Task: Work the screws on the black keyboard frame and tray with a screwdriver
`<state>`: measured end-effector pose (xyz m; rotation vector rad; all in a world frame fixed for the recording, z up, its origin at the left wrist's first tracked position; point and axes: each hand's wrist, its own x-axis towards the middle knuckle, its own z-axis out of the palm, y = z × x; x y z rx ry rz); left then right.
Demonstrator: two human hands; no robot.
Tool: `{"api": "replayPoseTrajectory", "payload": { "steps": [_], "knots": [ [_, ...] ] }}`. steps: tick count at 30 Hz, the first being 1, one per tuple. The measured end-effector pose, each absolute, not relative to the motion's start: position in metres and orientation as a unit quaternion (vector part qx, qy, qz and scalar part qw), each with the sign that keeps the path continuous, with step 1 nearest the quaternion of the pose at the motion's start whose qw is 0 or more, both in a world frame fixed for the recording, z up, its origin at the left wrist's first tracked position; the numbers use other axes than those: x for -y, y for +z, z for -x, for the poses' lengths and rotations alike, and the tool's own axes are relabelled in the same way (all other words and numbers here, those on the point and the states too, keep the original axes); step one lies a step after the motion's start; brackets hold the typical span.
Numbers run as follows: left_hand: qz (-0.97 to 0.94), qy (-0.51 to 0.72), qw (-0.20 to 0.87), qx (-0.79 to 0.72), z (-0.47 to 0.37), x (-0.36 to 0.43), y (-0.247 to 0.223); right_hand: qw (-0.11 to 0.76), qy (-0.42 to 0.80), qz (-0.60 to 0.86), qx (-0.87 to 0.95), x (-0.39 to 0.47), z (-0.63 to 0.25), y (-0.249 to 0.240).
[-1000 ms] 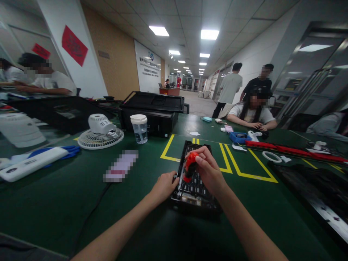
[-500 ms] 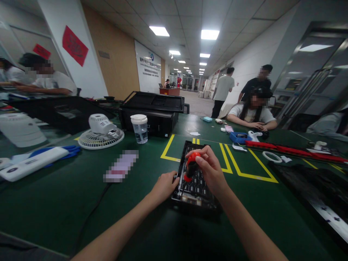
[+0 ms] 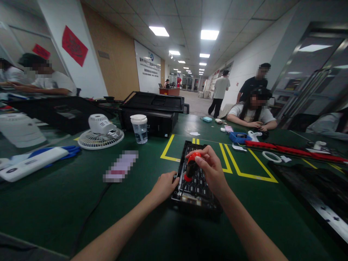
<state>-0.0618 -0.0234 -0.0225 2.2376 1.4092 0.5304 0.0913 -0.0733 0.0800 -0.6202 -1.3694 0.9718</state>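
Note:
A black rectangular tray-like part (image 3: pixel 194 188) with a honeycomb pattern lies on the green table in front of me. My right hand (image 3: pixel 210 166) is closed round the red top of a short red-and-black tool (image 3: pixel 192 167), whose red lower end is over the left part of the honeycomb. At the part's left edge, my left hand (image 3: pixel 165 185) grips the rim between thumb and fingers. The contact under the tool's tip is too small to make out.
Left of centre are a lidded cup (image 3: pixel 139 131), a white fan (image 3: pixel 100 136) and a blurred-out flat object (image 3: pixel 122 166) with a cable. Behind stands a black case (image 3: pixel 152 117). A long black panel (image 3: pixel 312 195) lies right; a person sits across the table.
Both hands, the tool and the black part look almost unmoved. In the background, the standing person in a light shirt has shifted slightly left.

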Motion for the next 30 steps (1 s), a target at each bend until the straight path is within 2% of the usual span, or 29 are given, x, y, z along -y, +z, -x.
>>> {"api": "replayPoseTrajectory", "payload": {
  "steps": [30],
  "knots": [
    [-0.811,0.199,0.230,-0.500,0.0609,0.0236,-0.0217,0.604,0.318,0.353,0.640,0.0808,-0.0886,0.0816]
  ]
}}
